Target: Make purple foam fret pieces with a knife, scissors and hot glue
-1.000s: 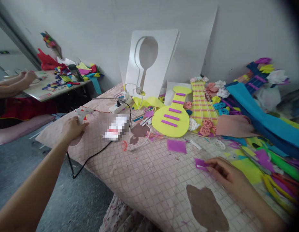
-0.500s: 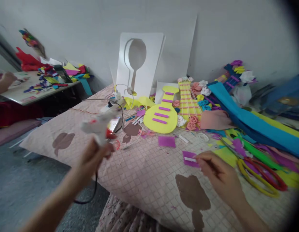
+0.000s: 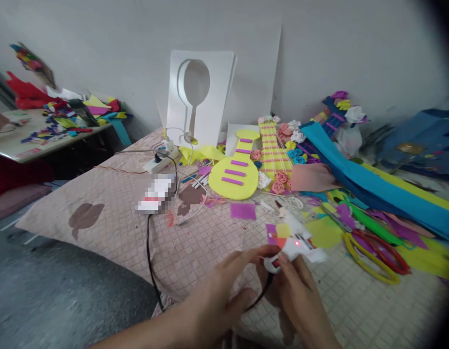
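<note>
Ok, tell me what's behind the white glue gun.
A purple piece shows partly past the white glue gun, with a yellow sheet beyond it on the right. The rest of the purple piece and anything directly behind the gun are hidden.

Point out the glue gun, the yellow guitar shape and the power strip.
Glue gun (image 3: 292, 249): head view, on its white body.
Yellow guitar shape (image 3: 234, 177): head view, on its round body, between two purple strips.
Power strip (image 3: 153, 167): head view, on its white top, near end.

Dim greyish light, red glow on glue gun (image 3: 292, 248), pixelated phone (image 3: 155, 195); black right corners, soft blur
</note>
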